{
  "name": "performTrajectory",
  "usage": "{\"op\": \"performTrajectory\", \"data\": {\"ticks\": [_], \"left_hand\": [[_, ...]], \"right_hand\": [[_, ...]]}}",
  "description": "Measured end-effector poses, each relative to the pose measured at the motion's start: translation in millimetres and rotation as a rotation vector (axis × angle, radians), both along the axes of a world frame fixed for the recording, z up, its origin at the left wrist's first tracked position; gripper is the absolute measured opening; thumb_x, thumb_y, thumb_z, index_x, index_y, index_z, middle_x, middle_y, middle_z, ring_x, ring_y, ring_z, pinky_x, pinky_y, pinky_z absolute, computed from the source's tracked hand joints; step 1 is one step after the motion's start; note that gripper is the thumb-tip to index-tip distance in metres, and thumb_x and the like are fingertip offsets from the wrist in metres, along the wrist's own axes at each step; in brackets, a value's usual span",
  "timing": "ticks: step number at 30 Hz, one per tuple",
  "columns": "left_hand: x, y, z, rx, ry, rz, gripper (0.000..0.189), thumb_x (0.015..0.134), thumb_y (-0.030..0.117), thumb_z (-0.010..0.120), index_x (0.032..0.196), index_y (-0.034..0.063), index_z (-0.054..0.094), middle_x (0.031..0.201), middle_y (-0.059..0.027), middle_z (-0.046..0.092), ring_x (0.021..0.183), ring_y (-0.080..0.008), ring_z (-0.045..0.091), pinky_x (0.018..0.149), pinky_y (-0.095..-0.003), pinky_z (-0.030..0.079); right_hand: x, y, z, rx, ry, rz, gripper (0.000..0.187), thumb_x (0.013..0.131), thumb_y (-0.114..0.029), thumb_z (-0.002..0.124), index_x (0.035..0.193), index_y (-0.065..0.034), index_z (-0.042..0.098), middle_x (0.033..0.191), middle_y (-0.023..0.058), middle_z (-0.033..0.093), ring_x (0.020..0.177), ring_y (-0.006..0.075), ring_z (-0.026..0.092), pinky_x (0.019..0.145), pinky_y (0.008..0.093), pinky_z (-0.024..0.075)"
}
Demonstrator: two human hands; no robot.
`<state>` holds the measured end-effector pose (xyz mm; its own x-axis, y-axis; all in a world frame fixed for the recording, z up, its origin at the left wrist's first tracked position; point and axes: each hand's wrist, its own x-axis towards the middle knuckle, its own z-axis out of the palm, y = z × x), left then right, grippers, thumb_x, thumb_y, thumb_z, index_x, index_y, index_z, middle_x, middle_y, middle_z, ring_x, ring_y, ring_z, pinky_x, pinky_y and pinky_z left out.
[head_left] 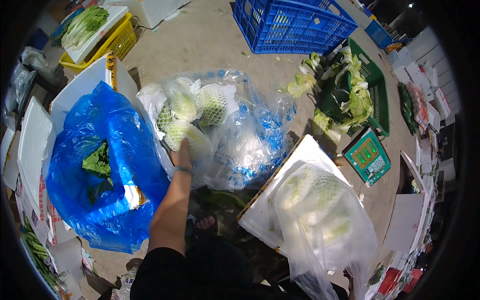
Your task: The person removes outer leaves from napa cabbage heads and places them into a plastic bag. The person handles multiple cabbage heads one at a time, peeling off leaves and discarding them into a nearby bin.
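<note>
My left hand (182,154) grips a Chinese cabbage (182,133) in a white foam net; its fingers are partly hidden. Several other netted cabbages (215,103) lie against it in a large clear plastic bag (249,146) with blue print. At the lower right, my right hand (348,280) shows only in part, at the handle of a thin translucent plastic bag (322,210). That bag holds several netted cabbages and rests on a white foam box (262,204). Left of my forearm, a blue plastic bag (123,123) lines a foam box and has green leaves (97,159) inside.
A scale display (367,155) stands right of the foam box. Beyond it, a green crate (380,90) has loose cabbage leaves (358,93) hanging over its side. A blue crate (292,28) stands ahead. A yellow basket (123,43) at the upper left carries a foam lid with leafy greens (84,28).
</note>
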<state>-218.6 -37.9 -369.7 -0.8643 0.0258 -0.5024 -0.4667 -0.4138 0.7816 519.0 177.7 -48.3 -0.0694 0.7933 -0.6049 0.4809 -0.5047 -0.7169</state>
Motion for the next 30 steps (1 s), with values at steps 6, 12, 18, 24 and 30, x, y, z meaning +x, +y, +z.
{"op": "performTrajectory", "data": {"ticks": [6, 12, 18, 24, 30], "left_hand": [[4.1, -0.8, -33.0, -0.053, -0.224, 0.015, 0.071, 0.065, 0.029, 0.090, 0.120, -0.0026, 0.059, 0.123, -0.0130, 0.059, 0.102, -0.0238, 0.058, 0.084, -0.0384, 0.050], [-18.2, 6.2, -57.8, -0.300, -0.275, -0.237, 0.087, 0.071, 0.047, 0.083, 0.136, 0.0015, 0.049, 0.136, -0.0129, 0.052, 0.124, -0.0258, 0.049, 0.101, -0.0382, 0.043], [-8.8, 36.6, -44.6, -0.586, 0.144, 0.008, 0.092, 0.061, 0.035, 0.092, 0.134, -0.0008, 0.048, 0.134, -0.0137, 0.054, 0.120, -0.0273, 0.052, 0.101, -0.0371, 0.043], [-1.0, 23.6, -5.5, -0.197, -0.075, 0.037, 0.063, 0.071, 0.025, 0.083, 0.124, 0.0044, 0.057, 0.118, -0.0100, 0.063, 0.100, -0.0247, 0.063, 0.082, -0.0390, 0.053], [8.5, -2.7, 19.0, 0.279, -0.063, 0.104, 0.058, 0.074, 0.016, 0.081, 0.125, 0.0055, 0.055, 0.107, -0.0088, 0.066, 0.089, -0.0235, 0.066, 0.074, -0.0392, 0.055]], "right_hand": [[6.6, -11.9, -3.2, 0.022, -0.008, 0.028, 0.019, 0.092, -0.010, 0.059, 0.109, -0.0009, 0.062, 0.102, 0.0066, 0.066, 0.089, 0.0149, 0.061, 0.080, 0.0270, 0.0495], [-1.8, -12.3, -2.8, 0.002, -0.059, 0.023, 0.018, 0.092, -0.010, 0.059, 0.107, -0.0010, 0.062, 0.100, 0.0062, 0.066, 0.087, 0.0145, 0.062, 0.079, 0.0269, 0.0499], [-10.6, -5.8, -6.1, -0.030, -0.099, 0.024, 0.017, 0.092, -0.009, 0.059, 0.106, -0.0012, 0.063, 0.098, 0.0059, 0.067, 0.085, 0.0141, 0.062, 0.077, 0.0267, 0.0503], [-14.4, -4.8, -14.1, -0.032, -0.086, 0.004, 0.015, 0.092, -0.009, 0.059, 0.104, -0.0013, 0.063, 0.097, 0.0055, 0.067, 0.084, 0.0138, 0.062, 0.076, 0.0266, 0.0507], [4.4, -8.7, -17.6, 0.013, -0.054, 0.032, 0.014, 0.091, -0.008, 0.058, 0.102, -0.0014, 0.064, 0.095, 0.0052, 0.067, 0.082, 0.0134, 0.063, 0.075, 0.0264, 0.0511]]}}
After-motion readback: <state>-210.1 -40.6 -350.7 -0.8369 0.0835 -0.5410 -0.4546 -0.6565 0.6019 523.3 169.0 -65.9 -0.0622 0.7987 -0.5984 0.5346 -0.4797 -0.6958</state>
